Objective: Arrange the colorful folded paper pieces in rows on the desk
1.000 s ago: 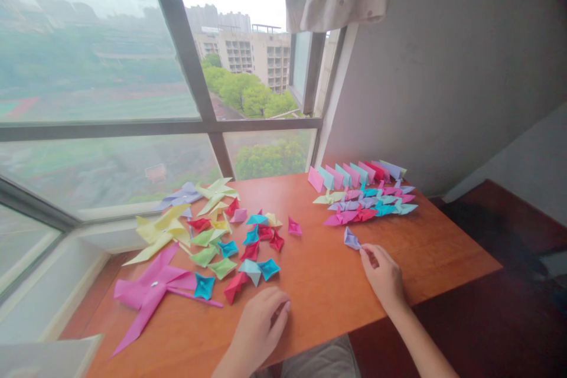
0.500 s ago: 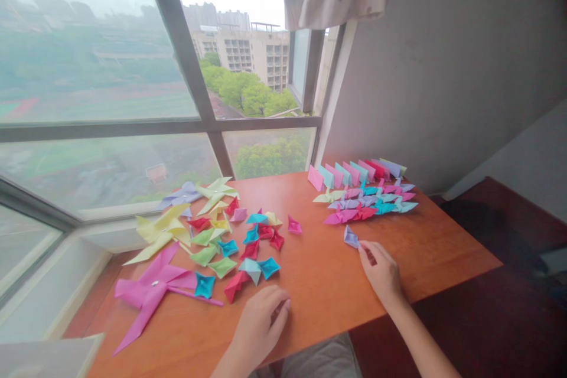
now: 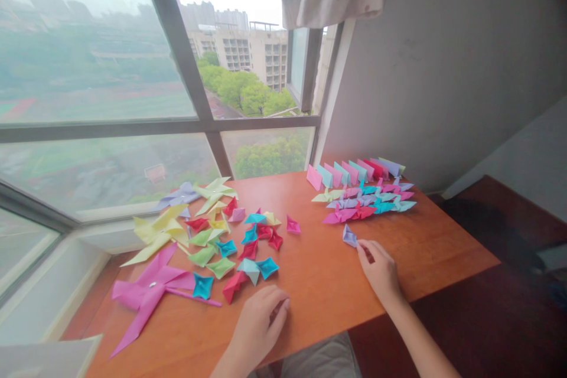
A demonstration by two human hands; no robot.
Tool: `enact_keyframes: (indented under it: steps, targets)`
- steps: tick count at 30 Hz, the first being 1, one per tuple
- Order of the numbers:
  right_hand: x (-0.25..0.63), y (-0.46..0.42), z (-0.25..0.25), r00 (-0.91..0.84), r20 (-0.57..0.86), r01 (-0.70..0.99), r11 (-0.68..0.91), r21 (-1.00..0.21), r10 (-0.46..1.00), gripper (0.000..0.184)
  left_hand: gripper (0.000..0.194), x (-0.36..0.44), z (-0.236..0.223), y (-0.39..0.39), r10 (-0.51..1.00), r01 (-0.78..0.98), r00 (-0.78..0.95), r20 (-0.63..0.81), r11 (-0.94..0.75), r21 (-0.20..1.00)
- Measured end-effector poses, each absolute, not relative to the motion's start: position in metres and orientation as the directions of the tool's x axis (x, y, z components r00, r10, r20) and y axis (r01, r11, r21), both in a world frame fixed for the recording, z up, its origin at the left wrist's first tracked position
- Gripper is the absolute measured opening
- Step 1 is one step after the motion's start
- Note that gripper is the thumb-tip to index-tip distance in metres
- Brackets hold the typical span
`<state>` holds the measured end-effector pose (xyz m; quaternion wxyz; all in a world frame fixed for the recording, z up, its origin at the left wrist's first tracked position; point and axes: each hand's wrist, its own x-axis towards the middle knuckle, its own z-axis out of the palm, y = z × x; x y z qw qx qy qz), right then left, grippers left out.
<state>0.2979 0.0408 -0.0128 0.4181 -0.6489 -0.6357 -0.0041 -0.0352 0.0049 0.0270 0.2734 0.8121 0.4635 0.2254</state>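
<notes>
A small lilac paper boat (image 3: 349,235) sits on the right half of the wooden table (image 3: 319,283). The fingertips of my right hand (image 3: 381,270) are pinched together at the boat's near right tip. My left hand (image 3: 260,323) rests by the table's front edge, fingers curled in and nothing visible in them. Beyond it and to the left lie several folded paper boats, among them a red boat (image 3: 234,287), a blue boat (image 3: 267,268) and a green boat (image 3: 221,267). A lone pink boat (image 3: 293,225) stands apart, nearer the middle.
Paper pinwheels lie along the left side, including a magenta pinwheel (image 3: 153,286) and a yellow pinwheel (image 3: 162,230). Rows of paper cranes (image 3: 372,201) fill the back right, with upright folded cards (image 3: 343,172) behind them. A window (image 3: 261,124) borders the table's far side.
The view has shifted very slightly. Both hands and the lilac boat keep the same places on the table.
</notes>
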Motion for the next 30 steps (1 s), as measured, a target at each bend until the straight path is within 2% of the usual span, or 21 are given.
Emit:
enact_keyframes:
  steps: [30]
  targets:
    - [0.2990,0.0384,-0.0142,0.217,0.535,0.828,0.137,-0.544,0.816,0.025,0.019,-0.0347,0.0287,0.0052,0.880,0.626,0.462,0.112,-0.413,0.662]
